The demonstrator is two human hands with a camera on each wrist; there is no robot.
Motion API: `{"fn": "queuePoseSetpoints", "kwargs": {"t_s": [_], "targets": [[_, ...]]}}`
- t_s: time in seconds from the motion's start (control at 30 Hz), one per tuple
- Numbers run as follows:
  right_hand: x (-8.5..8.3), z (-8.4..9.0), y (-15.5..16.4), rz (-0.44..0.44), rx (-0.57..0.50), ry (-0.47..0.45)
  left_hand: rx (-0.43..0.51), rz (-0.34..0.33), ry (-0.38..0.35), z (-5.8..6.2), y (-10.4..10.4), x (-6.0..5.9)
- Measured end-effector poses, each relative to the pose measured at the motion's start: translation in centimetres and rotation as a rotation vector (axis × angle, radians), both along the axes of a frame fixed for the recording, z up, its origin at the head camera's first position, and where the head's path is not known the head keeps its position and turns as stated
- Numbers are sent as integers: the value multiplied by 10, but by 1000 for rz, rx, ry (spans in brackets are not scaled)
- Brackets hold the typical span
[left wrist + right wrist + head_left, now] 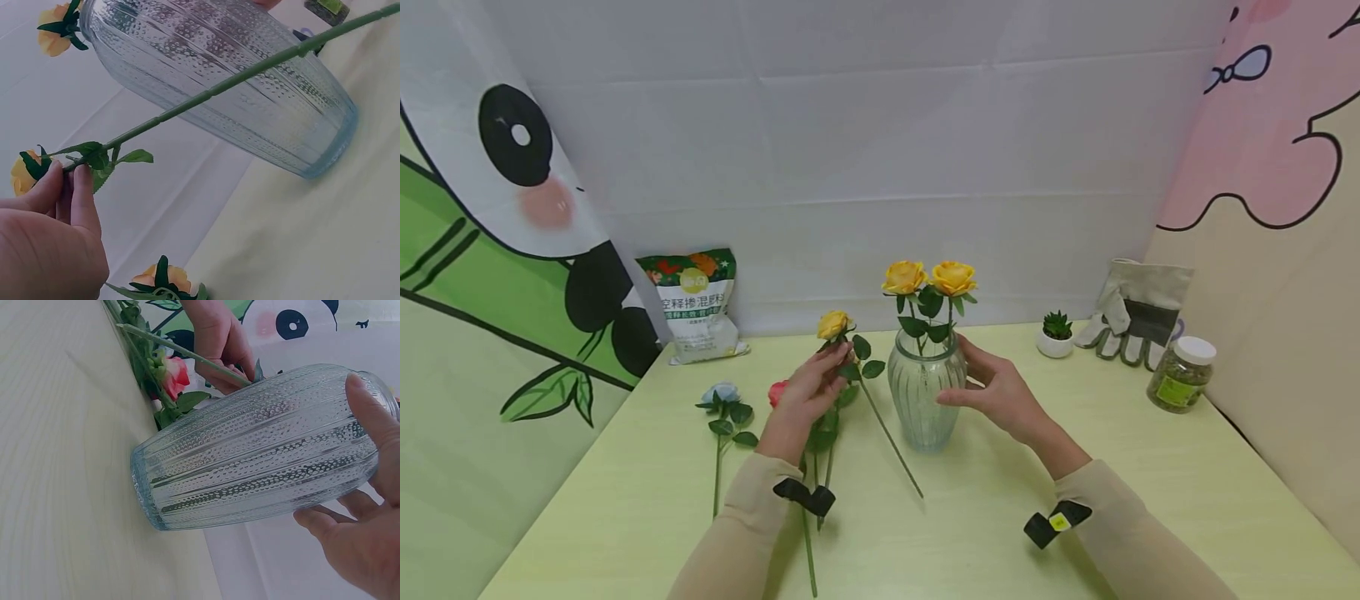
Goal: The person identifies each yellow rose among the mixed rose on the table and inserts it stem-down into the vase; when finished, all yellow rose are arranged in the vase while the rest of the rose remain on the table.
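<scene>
While the left hand [808,387] pinches its upper stem [134,131], a yellow rose [833,326] slants downward; the right hand [1000,387] cups a vase [917,396].

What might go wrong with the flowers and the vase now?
The left hand pinches the yellow rose close to its bloom, so the long stem could swing and bump the vase. The vase looks like glass, so it might tip and break if the right hand slipped. And the rose's stem might catch on the two yellow roses already standing in it and push them askew.
</scene>
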State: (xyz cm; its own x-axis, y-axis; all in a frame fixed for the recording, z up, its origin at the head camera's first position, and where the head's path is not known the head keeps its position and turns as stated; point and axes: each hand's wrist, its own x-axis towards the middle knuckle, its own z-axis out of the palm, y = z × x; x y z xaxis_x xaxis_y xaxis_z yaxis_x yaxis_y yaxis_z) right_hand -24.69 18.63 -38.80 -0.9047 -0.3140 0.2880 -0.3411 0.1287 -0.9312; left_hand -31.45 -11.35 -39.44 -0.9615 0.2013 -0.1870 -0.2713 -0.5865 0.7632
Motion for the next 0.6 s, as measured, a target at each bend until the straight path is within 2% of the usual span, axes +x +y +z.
{"fn": "queuePoseSetpoints", "kwargs": {"t_s": [0.1, 0.23, 0.3, 0.5, 0.6], "targets": [[0, 0, 0, 3, -3, -1, 102, 10, -26, 2, -4, 0], [-1, -1, 0, 0, 0, -5, 163, 28, -31, 8, -8, 0], [-1, 0, 1, 2, 1, -3, 189, 35, -19, 13, -9, 2], [0, 1, 0, 8, -7, -6, 370, 64, 37, 34, -10, 14], [0, 1, 0, 8, -4, -6, 432, 71, 65, 44, -13, 20]]}}
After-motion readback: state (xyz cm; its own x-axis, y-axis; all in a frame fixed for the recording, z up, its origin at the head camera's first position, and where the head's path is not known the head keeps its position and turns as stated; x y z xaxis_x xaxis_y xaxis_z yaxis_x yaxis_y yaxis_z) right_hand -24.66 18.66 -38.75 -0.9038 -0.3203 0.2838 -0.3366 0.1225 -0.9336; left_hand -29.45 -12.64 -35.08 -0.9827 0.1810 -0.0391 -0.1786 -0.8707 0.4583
